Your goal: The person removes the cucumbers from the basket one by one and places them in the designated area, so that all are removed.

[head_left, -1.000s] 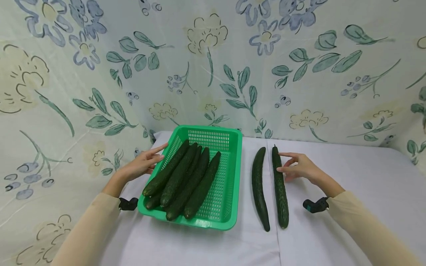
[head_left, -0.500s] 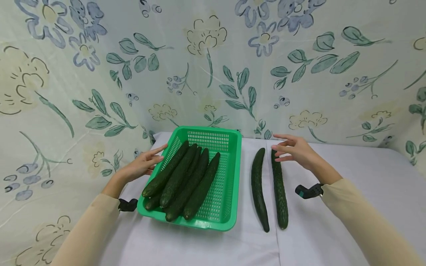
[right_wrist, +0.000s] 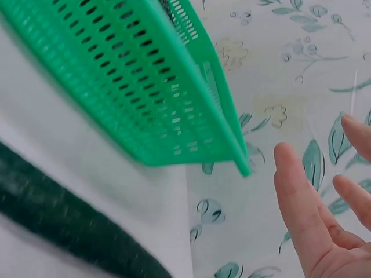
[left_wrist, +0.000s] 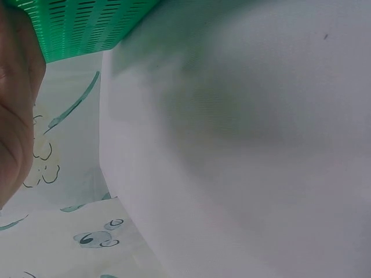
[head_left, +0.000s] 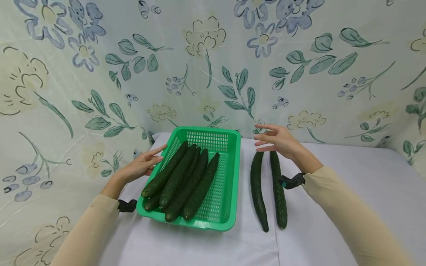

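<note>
In the head view a green plastic basket (head_left: 237,177) holds several dark green cucumbers (head_left: 176,177), lying side by side and partly stacked. My left hand (head_left: 141,166) touches the basket's left side, index finger reaching along the rim and thumb against the wall; the other fingers are mostly hidden. Two more cucumbers lie lengthwise to the right of the basket: a curved one (head_left: 257,188) and a straighter one (head_left: 279,192). Over their far ends hovers my right hand (head_left: 277,140), holding nothing, fingers spread. The right wrist view shows those fingers (right_wrist: 301,202) beyond the basket's corner.
A white cloth (head_left: 319,221) covers the table, with a crease running under the loose cucumbers. Behind and to the left hangs a floral curtain (head_left: 206,96), close to the table's back edge. Dark wrist cameras (head_left: 127,205) sit at both sleeves.
My right hand has let go of the straighter cucumber, risen away and moved left over the far end of the curved one. The left hand and the basket have stayed in place.
</note>
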The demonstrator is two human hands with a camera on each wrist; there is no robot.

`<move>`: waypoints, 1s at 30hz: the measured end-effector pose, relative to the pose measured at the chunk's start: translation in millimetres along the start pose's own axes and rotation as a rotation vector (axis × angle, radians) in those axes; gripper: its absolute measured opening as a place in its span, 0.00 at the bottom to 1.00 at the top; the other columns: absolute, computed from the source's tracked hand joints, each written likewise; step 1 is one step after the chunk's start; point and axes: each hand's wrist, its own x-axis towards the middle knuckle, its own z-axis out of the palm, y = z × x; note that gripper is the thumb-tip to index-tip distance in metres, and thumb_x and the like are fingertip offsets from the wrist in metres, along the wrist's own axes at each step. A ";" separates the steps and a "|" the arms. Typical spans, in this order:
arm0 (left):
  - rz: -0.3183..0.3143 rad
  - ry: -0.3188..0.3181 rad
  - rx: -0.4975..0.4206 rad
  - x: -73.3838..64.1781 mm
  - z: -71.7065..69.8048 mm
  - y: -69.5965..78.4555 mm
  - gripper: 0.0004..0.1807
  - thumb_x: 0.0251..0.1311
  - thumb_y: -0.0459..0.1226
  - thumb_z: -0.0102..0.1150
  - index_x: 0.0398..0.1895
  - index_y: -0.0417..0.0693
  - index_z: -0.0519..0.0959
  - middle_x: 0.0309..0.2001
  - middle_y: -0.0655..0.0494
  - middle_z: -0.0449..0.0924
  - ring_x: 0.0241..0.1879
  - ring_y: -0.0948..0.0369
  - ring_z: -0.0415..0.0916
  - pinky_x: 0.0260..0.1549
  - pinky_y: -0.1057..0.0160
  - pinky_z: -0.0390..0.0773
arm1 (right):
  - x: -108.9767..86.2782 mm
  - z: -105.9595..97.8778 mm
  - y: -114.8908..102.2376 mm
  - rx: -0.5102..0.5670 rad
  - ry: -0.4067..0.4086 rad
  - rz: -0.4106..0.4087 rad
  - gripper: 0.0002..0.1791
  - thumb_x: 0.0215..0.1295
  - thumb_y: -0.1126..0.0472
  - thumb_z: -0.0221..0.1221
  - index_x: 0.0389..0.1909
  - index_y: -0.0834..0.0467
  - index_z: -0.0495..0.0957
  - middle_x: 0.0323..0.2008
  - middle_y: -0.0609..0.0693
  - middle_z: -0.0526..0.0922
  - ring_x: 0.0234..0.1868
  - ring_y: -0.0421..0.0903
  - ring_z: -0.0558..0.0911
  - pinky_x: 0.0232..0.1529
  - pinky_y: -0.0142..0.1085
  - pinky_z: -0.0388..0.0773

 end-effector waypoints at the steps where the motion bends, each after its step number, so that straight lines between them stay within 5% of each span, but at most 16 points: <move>1: 0.002 0.000 0.001 -0.1 0.0 -0.4 0.32 0.79 0.44 0.44 0.81 0.64 0.49 0.18 0.59 0.51 0.15 0.61 0.48 0.19 0.62 0.64 | 2.8 4.0 -2.4 0.006 -0.007 -0.004 0.36 0.70 0.61 0.63 0.75 0.62 0.60 0.63 0.68 0.69 0.49 0.57 0.83 0.46 0.50 0.81; 12: 0.006 0.004 -0.003 0.2 0.2 -2.1 0.32 0.79 0.44 0.43 0.81 0.64 0.49 0.17 0.59 0.54 0.15 0.63 0.51 0.19 0.65 0.68 | 29.7 51.9 -25.5 0.114 -0.087 -0.002 0.32 0.72 0.64 0.60 0.75 0.59 0.63 0.64 0.71 0.69 0.58 0.72 0.73 0.47 0.52 0.80; 22: 0.017 0.000 -0.017 -1.9 -0.4 -3.4 0.32 0.80 0.42 0.42 0.81 0.62 0.48 0.17 0.59 0.54 0.15 0.62 0.50 0.18 0.65 0.66 | 50.7 99.6 -31.3 0.190 -0.116 0.039 0.31 0.71 0.66 0.60 0.73 0.59 0.65 0.62 0.73 0.70 0.56 0.70 0.76 0.52 0.58 0.75; 30: 0.045 0.002 -0.005 -0.5 -0.8 -3.1 0.31 0.80 0.41 0.43 0.81 0.61 0.49 0.16 0.56 0.50 0.14 0.60 0.48 0.18 0.54 0.58 | 65.8 137.2 -22.3 0.252 -0.116 0.112 0.31 0.71 0.65 0.61 0.73 0.57 0.65 0.60 0.71 0.73 0.56 0.69 0.77 0.49 0.53 0.79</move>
